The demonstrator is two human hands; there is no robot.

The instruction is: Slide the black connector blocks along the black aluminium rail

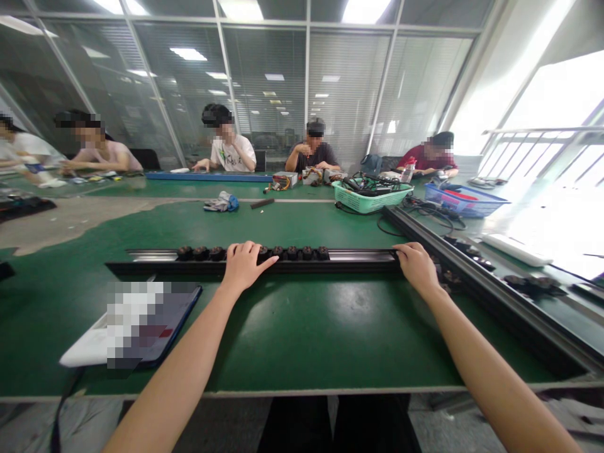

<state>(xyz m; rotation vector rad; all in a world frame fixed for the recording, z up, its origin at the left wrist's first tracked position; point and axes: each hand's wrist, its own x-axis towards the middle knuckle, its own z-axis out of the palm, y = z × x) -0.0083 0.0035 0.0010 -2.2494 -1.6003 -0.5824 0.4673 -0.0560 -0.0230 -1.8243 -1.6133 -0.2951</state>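
Observation:
A long black rail with a shiny inner channel lies crosswise on the green table in front of me. Several round black pieces sit in a row along its middle. My left hand grips the rail left of centre, fingers curled over the row and thumb stretched to the right; it covers some of the pieces. At the rail's right end, my right hand pinches the edge between thumb and fingers. What lies under both palms is hidden.
A second long black rail runs diagonally on the right, with loose black parts beyond it. A notebook-like item lies at left. Farther back are a green basket of cables, a blue basket and gloves. Several people sit across.

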